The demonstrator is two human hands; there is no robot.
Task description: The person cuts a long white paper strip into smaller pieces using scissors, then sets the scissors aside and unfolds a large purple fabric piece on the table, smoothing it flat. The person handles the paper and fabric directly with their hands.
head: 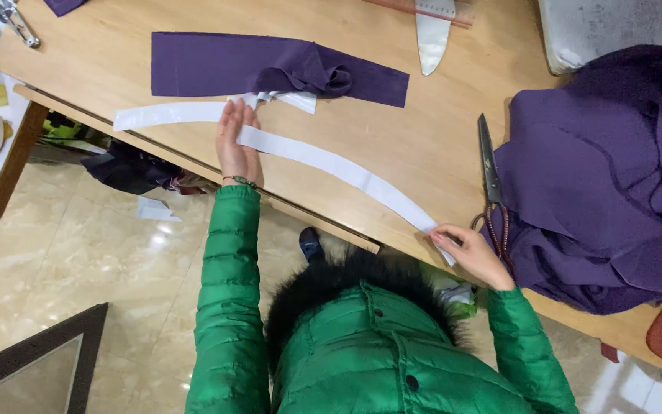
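The left hand [237,142] lies flat and open on a long white curved strip [331,162], with the fingers stretched and pressing it down on the wooden table [423,146]; it does not grip anything. The right hand [473,255] holds the right end of the same strip at the near edge of the table, the fingertips pinching or pressing it there, and I cannot tell exactly which. The strip runs in a soft curve between the two hands, from the middle of the table toward the near right. A second white strip [166,115] lies to the left of the left hand, and its right end goes under the hand or just beside it. Just beyond the left hand lies a long purple cloth piece [208,65], partly bunched in the middle. Large scissors [489,165] lie on the table at the right, with the blades closed, touching a big pile of purple fabric [607,176]. At the far edge a clear ruler [432,31] is visible. I judge that the cutting of the white strips is already done, because their edges are clean and the scissors are put down. The strip is now being spread flat, but it is not yet placed on the purple cloth piece.
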